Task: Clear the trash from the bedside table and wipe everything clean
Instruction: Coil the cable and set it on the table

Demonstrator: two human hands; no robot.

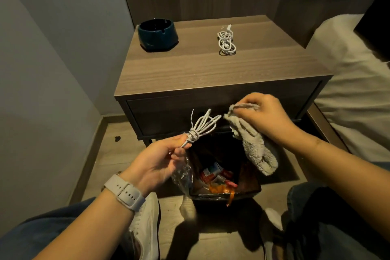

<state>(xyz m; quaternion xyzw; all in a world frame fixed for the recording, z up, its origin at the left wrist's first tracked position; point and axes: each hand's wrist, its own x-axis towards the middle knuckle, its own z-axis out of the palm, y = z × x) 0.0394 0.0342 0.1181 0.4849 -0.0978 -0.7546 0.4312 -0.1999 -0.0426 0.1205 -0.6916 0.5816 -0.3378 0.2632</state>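
At lower centre, the left hand (160, 160) pinches a knotted white cord (200, 127) over the trash bin (223, 193). Right of it, the right hand (263, 116) grips a grey cloth (253, 145).

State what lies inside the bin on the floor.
The bin holds a clear liner and red, white and orange wrappers. The cloth covers its right side; deeper contents are dark.

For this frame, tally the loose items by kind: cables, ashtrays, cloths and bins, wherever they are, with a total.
Cables: 2, one coiled on the bedside table, one bundled in the left hand
Ashtrays: 1, dark blue, at the table's back left
Cloths: 1, grey, held by the right hand
Bins: 1, on the floor, holding trash
Total: 5
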